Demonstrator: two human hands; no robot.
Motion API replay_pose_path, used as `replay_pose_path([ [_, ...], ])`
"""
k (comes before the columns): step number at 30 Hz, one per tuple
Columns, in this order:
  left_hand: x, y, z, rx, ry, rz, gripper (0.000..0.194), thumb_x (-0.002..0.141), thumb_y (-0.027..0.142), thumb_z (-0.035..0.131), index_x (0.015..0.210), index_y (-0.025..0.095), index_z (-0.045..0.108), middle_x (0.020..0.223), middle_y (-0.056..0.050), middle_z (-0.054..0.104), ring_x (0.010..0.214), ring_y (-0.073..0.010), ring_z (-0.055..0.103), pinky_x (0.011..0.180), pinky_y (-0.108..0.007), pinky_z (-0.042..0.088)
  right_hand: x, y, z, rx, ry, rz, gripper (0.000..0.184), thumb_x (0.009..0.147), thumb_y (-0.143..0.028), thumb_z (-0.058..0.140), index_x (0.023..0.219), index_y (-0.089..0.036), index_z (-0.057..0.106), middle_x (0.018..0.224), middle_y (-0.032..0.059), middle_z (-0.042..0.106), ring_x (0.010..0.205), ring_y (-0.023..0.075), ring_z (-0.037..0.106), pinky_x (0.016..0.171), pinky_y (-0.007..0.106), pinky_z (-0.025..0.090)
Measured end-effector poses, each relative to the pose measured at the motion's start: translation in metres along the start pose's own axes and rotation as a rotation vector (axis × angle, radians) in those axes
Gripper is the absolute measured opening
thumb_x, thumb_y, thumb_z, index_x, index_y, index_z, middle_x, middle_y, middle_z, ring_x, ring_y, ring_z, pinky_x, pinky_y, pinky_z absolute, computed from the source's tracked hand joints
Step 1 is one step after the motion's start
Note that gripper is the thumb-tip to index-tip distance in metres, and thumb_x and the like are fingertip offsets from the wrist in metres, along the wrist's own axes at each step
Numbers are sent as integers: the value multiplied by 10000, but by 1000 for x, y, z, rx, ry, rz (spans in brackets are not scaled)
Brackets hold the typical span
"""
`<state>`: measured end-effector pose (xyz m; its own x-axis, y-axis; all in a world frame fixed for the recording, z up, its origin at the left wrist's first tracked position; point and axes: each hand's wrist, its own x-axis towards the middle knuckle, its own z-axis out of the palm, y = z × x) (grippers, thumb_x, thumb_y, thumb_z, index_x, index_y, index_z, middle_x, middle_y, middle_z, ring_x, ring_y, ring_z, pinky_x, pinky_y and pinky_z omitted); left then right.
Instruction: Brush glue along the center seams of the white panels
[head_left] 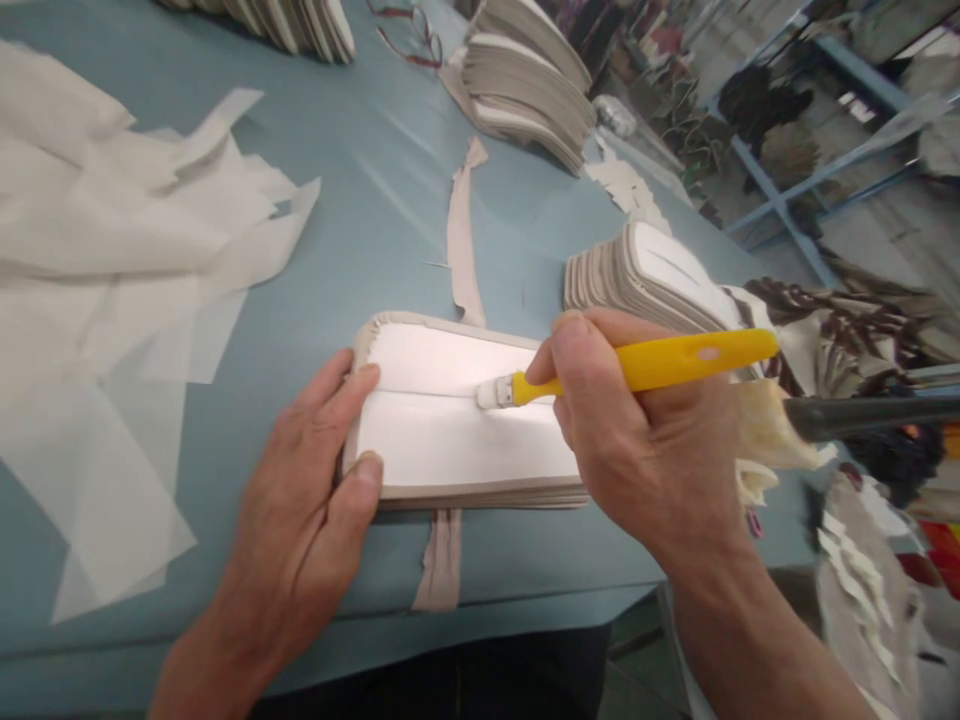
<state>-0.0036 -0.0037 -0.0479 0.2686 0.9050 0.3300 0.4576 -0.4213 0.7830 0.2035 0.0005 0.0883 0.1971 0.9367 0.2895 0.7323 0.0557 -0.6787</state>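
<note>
A rounded, beige-edged panel with a white face (450, 450) lies on top of a low stack in front of me. A thin line runs lengthwise across its white face. My left hand (311, 490) clasps the panel's left end, thumb and a finger resting on the top edge. In my right hand (637, 430) is a yellow-handled brush (690, 360), gripped like a pen. Its short whitish tip touches the white face near the line. My right hand hides the panel's right end. A pinkish strip (465, 235) shows behind the stack, and another piece (441, 560) in front.
Thin white sheets (135, 260) spread over the blue table (360, 200) at left. More panel stacks stand at the right (622, 270) and back (525, 80), near glasses (420, 40). A dark handle (870, 412) with a yellowish, crusted end juts in beside my right wrist.
</note>
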Motion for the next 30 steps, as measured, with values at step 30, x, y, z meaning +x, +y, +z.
replay_pose_path([
  [30,3,2,-3,-42,-8,-144,715,1065,492,507,1721,251,355,1756,-67,459,1581,-353,485,1352,-552,408,-12,30,7,211,119,49,373,1065,-234,568,696,-248,620,568,-55,462,534,128,533,536,294,416],
])
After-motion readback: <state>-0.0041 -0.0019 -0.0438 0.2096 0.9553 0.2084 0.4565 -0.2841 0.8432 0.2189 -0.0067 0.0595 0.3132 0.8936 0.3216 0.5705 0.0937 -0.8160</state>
